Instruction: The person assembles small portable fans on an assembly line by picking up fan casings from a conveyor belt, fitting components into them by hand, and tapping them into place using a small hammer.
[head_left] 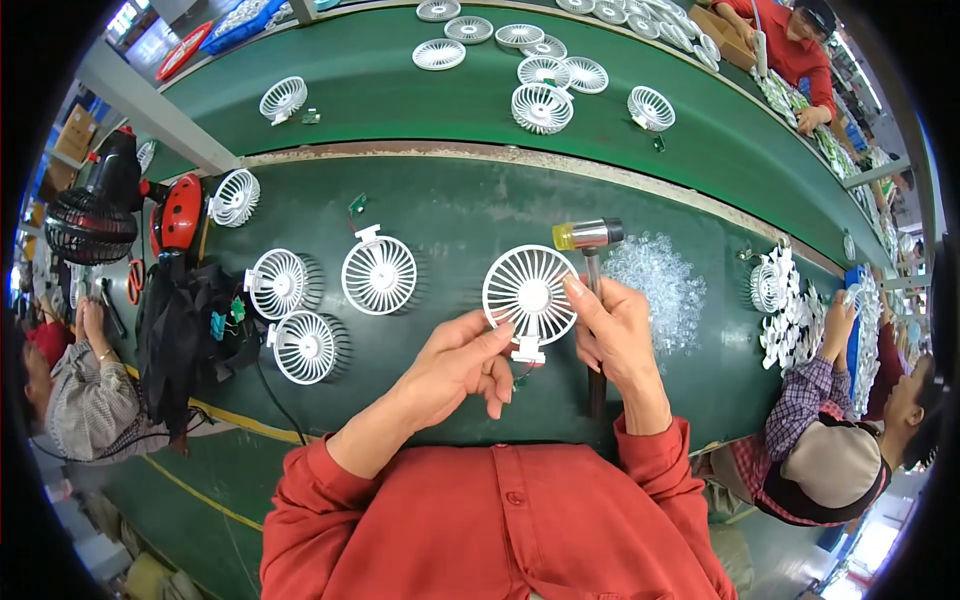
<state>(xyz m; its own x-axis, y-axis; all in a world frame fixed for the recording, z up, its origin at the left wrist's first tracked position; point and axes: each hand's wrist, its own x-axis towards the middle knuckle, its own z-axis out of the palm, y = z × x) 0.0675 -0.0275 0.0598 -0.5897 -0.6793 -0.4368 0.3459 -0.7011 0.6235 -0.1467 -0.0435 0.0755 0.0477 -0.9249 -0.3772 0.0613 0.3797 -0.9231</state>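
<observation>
Between my two hands, above the green work table (450, 215), is a round white fan housing (530, 275) with radial slats. A square white tab sticks out at its lower side, and a small wired board hangs below that. My left hand (465, 360) pinches its lower left rim. On the right rim, the thumb of my right hand (615, 325) presses, with the other fingers curled behind. A hammer (590, 236) with a yellow head tip lies just beside and partly behind my right hand. Right of it spreads a pile of small clear plastic rings (655, 290).
Several similar housings, such as this one (380, 275), lie to the left with wired boards. Beyond the table, a green conveyor belt (370, 100) carries more. A black fan (92, 225) and dark cloth (185, 340) stand left. White parts (790, 310) and co-workers are at right.
</observation>
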